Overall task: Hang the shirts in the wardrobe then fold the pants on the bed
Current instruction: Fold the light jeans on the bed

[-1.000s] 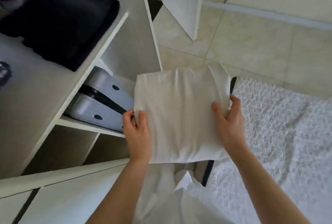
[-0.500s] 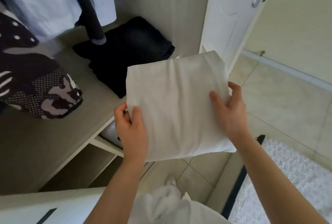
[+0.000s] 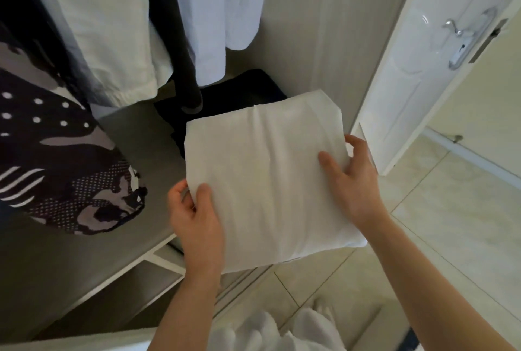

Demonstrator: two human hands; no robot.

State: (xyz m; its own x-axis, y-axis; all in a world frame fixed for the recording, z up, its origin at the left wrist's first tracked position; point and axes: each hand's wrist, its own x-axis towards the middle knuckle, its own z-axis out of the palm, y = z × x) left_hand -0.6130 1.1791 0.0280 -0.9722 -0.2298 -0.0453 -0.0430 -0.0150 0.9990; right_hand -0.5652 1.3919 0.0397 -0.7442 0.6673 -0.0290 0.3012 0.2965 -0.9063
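Folded white pants (image 3: 262, 181) are at frame centre, near the wardrobe shelf (image 3: 152, 153); left hand (image 3: 197, 221) and right hand (image 3: 352, 181) each have the grip holding one side.

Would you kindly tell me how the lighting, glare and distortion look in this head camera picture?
Head view: soft daylight lights the folded white garment and the door evenly; a glare patch sits beside the door handle; the wardrobe shelf is shaded and the dark folded garment loses detail; the wide-angle lens makes the door lean outward; everything looks slightly soft.
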